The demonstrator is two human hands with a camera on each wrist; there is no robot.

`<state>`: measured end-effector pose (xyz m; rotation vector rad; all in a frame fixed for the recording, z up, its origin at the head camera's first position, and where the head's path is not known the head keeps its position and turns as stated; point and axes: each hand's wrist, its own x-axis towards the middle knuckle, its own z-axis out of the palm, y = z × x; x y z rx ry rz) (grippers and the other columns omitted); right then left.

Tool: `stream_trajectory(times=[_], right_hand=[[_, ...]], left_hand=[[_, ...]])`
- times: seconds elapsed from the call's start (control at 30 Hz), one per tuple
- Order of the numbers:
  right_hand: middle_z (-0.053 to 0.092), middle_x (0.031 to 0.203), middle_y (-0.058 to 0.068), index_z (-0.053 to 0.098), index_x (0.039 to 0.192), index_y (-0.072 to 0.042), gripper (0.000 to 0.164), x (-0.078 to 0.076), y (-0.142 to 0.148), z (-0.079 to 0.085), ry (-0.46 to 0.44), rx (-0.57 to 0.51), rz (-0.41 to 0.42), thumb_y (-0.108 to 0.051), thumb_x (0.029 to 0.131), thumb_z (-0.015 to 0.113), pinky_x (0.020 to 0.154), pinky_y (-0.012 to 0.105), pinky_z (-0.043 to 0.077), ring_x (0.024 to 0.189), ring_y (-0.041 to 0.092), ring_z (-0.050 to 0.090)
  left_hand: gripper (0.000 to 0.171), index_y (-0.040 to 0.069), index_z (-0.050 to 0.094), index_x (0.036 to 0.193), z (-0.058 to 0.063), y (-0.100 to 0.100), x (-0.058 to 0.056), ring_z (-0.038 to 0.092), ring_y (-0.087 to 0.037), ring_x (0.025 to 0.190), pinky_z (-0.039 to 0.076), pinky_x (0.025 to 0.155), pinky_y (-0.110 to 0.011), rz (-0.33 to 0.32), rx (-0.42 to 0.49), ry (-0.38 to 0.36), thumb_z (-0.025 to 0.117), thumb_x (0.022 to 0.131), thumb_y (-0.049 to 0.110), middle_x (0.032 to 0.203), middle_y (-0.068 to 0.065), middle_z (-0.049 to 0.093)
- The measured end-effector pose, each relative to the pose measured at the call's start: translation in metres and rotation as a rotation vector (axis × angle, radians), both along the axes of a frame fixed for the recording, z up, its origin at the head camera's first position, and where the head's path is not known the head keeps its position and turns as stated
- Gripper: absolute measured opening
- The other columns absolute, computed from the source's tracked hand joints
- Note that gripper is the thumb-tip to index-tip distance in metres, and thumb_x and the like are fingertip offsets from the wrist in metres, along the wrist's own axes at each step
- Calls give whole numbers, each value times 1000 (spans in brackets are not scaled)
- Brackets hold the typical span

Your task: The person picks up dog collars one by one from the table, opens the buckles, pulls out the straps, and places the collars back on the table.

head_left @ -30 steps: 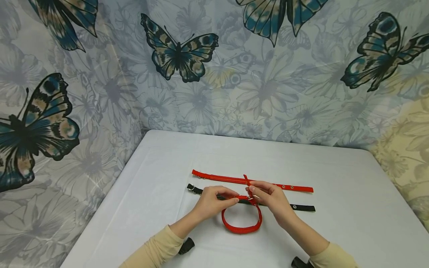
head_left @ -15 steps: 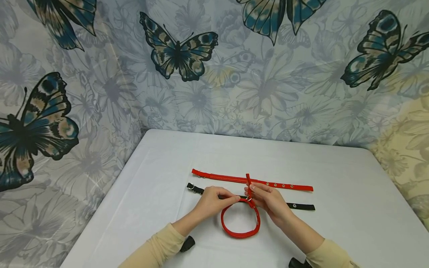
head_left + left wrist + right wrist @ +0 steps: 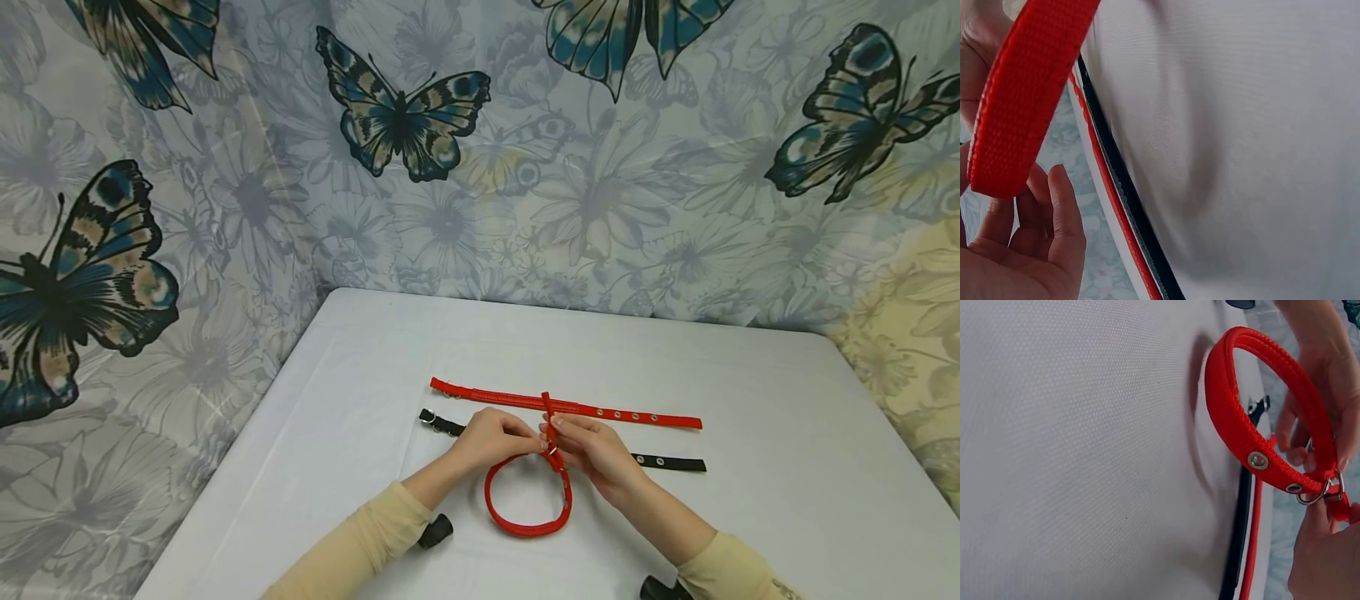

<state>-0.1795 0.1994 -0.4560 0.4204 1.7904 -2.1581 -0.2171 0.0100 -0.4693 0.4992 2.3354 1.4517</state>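
A red webbing collar (image 3: 527, 531), bent into a loop, hangs from both hands above the white table. Its strap end stands up through a metal buckle (image 3: 1337, 485), and metal eyelets dot the band. The left hand (image 3: 491, 437) pinches the collar at the left of the buckle. On the other side, the right hand (image 3: 600, 454) pinches the upright strap end between thumb and fingers. Behind the hands lie a flat red collar (image 3: 510, 400) and, nearer, a flat black collar (image 3: 667, 462) whose middle is hidden by the hands.
The white table (image 3: 360, 358) carries the two flat collars, side by side. Butterfly-patterned cloth (image 3: 450, 233) hangs behind and to the left. Black wrist devices show below the left sleeve (image 3: 435, 531) and the right sleeve (image 3: 663, 588).
Both hands have shifted slightly left with the looped collar, and the left hand has come closer to the right at the buckle. The loop hangs a little lower and rounder. The flat collars stay put.
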Motion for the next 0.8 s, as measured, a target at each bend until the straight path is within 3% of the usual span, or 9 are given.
stream_trajectory(times=[0.43,0.8], right_hand=[[70,113,12,53,133,6,49,0,0,-3,-14,-17,9,-26,96,63,85,33,54,98,19,69],[69,114,15,55,129,5,44,0,0,-3,-12,-8,6,-23,96,63,84,31,54,97,19,69]], left_hand=[[13,11,79,82,-1,6,0,59,-8,68,46,59,-23,29,65,-118,78,77,23,72,2,70],[13,10,78,82,-6,6,2,58,-7,65,45,56,-23,51,69,-74,77,78,23,71,7,68]])
